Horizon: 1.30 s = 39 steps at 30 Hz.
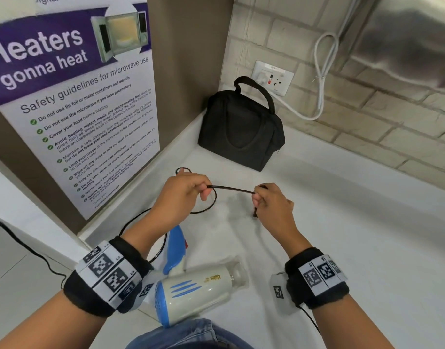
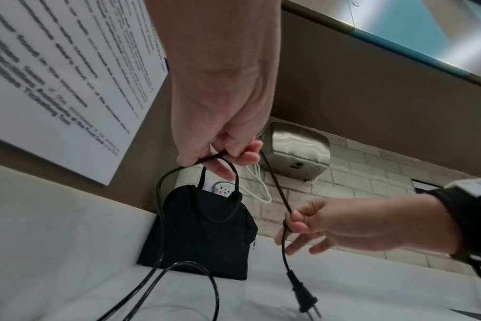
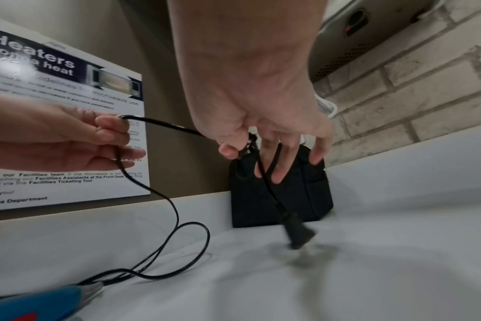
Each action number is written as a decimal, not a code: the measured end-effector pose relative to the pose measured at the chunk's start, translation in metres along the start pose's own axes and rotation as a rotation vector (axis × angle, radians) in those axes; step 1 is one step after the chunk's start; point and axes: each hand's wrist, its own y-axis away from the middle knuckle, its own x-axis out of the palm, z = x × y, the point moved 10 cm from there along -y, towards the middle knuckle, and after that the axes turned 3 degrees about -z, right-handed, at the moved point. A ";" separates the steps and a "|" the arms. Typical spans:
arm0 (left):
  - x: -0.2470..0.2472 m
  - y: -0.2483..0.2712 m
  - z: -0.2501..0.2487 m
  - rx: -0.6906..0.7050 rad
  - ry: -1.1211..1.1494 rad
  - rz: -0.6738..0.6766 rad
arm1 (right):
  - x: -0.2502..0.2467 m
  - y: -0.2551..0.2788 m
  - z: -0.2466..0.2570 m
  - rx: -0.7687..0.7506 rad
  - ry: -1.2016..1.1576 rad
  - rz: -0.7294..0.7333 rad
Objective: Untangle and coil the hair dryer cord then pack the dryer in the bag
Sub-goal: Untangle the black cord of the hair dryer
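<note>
A white and blue hair dryer [image 1: 198, 290] lies on the white counter [image 1: 354, 248] near my body, its blue folding handle [image 1: 174, 250] pointing away. Its black cord [image 1: 231, 189] stretches between my two hands above the counter. My left hand [image 1: 183, 195] pinches the cord [image 2: 206, 159], and a loop [image 2: 190, 282] hangs from it down to the counter. My right hand [image 1: 269, 205] pinches the cord [image 3: 162, 124] near its end, other fingers spread; the black plug [image 2: 305, 297] dangles just above the counter. A black zipped bag [image 1: 241, 129] with a handle stands in the back corner.
A microwave safety poster [image 1: 73, 96] covers the brown panel on the left. On the brick wall behind the bag are a socket [image 1: 273, 78] with a white cable [image 1: 322, 79] and a steel hand dryer [image 1: 405, 41]. A thin black wire [image 1: 27, 248] runs over the floor at left.
</note>
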 end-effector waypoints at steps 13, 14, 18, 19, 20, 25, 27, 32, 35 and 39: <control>-0.018 0.003 0.020 -0.137 0.026 -0.045 | 0.005 0.004 0.003 -0.035 -0.282 0.076; -0.018 0.003 0.023 -0.143 -0.015 -0.025 | 0.004 0.005 0.005 -0.029 -0.342 0.093; -0.001 0.003 0.038 -0.199 -0.346 0.119 | -0.003 0.007 0.000 0.060 -0.410 0.091; 0.004 0.004 0.039 -0.215 -0.451 0.152 | -0.006 0.008 0.000 0.074 -0.403 0.080; 0.010 0.006 0.039 -0.219 -0.525 0.178 | -0.008 0.008 0.002 0.079 -0.391 0.077; 0.045 0.007 0.010 -0.128 -0.486 0.266 | -0.002 0.013 0.021 0.043 -0.299 0.160; 0.055 0.005 -0.008 -0.078 -0.436 0.279 | 0.002 0.015 0.027 0.020 -0.281 0.192; 0.048 -0.004 -0.019 -0.061 -0.261 0.182 | -0.010 0.018 0.036 -0.040 -0.287 0.162; 0.043 -0.006 -0.013 -0.109 -0.181 0.182 | -0.018 0.020 0.034 -0.030 -0.362 0.147; 0.041 -0.006 -0.009 -0.134 -0.149 0.164 | -0.024 0.022 0.037 -0.020 -0.495 0.168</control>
